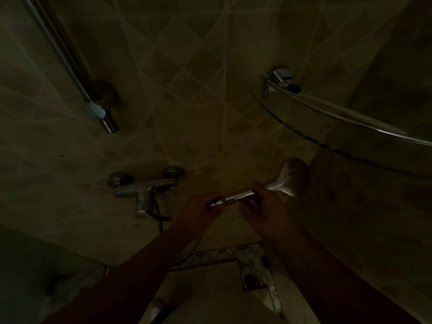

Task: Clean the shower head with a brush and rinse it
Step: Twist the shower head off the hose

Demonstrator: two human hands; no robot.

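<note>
The room is very dim. A chrome shower head (293,177) lies nearly level in front of the tiled wall, its round head pointing right and its handle running left. My right hand (259,209) grips the handle just behind the head. My left hand (201,206) holds the hose end of the handle, where the connector nut shines. The hose (194,247) drops from there, behind my left forearm. No brush is in view.
A chrome mixer tap (145,188) is fixed to the wall at lower left. A slide rail with a white holder (93,108) runs down the upper left. A curved glass corner shelf (339,127) juts out at right. A floor drain (251,278) lies below.
</note>
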